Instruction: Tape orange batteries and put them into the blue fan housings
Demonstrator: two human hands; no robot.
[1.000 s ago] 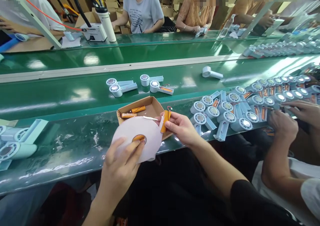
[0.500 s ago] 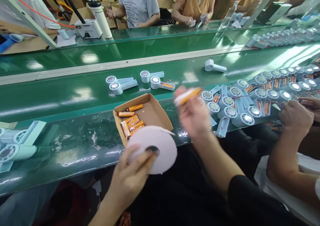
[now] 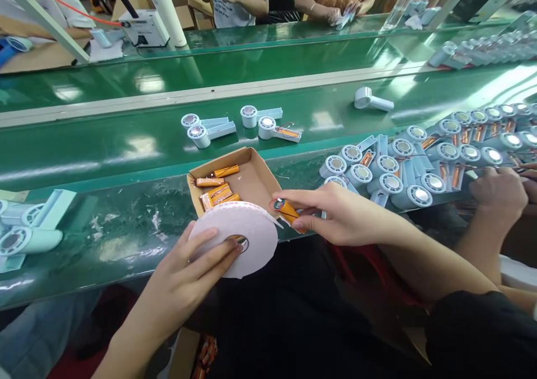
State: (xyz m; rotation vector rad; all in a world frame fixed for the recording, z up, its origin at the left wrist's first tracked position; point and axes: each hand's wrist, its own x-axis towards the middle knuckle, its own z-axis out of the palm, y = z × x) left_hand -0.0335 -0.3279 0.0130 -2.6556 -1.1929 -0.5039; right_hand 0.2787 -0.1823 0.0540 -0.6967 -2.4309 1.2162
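My left hand (image 3: 197,267) grips a roll of white tape (image 3: 255,245), fingers laid over its face and into the core hole. A loose tape end sticks out at the roll's right edge. Between the thumb and fingers of my right hand (image 3: 335,214) is an orange battery (image 3: 287,211) with a dark end and thin wires, close beside that tape end; whether they touch I cannot tell. Behind the roll stands an open cardboard box (image 3: 258,180) with several orange batteries (image 3: 220,193) in its left part. The roll covers the box's front.
Several light-blue fan housings (image 3: 386,183) crowd the bench at right, some with batteries in their handles. A few more housings (image 3: 199,136) lie on the green belt (image 3: 126,150), others (image 3: 29,239) at far left. A co-worker's hands (image 3: 499,194) are at right; other people work opposite.
My right hand has come down and left with the battery, from above the housings to the roll's right edge. The tape roll in my left hand has shifted slightly left and up.
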